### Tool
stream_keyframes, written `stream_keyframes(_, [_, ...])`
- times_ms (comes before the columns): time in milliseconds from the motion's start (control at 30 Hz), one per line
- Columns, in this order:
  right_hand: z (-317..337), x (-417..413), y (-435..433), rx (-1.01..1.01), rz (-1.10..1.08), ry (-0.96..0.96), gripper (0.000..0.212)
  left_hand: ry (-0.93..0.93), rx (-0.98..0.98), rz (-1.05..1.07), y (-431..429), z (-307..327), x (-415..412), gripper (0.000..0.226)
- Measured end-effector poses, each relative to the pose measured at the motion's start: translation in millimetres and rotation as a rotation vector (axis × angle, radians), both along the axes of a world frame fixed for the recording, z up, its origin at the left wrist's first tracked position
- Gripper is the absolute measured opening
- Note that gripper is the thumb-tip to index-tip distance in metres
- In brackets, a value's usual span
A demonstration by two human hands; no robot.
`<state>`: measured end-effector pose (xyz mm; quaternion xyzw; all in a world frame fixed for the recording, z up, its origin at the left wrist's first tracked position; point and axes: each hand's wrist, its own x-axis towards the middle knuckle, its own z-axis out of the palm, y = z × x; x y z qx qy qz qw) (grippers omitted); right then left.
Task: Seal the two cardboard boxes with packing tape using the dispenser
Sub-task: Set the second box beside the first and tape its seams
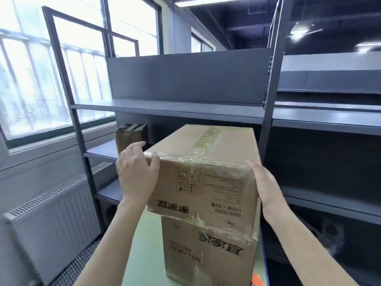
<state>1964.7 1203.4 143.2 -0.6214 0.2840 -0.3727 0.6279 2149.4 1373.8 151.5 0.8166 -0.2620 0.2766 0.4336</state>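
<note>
— Where is the top box sitting?
— It's lying on the lower box, by the bench's right edge.
— Hands?
— Left hand and right hand are pressing its sides, fingers straight.

Upper box is stacked on lower box and overhangs it to the left. Lower box is set along the table's right edge. Left hand is laid at the upper box's near left corner, right hand flat against its right side. Shelving is placed behind the table, and a small box is shelved at back left.
</note>
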Motion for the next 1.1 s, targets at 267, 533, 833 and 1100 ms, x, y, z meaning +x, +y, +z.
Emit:
stream_keyframes(267, [-3,10,1,0.014,-0.054,-0.020,0.070,0.517,-0.146,-0.205,-6,-7,4,0.072])
stream_keyframes(533, [1,7,6,-0.021,-0.072,-0.037,0.037,0.447,-0.143,-0.093,-14,-2,-1,0.073])
stream_keyframes(833, [24,17,53,-0.173,0.024,-0.100,0.036,0.349,-0.352,-0.024,33,10,19,0.069])
stream_keyframes(1100, [8,88,110,-0.150,0.181,-0.093,0.050,0.301,-0.362,0.115,112,5,74,0.065])
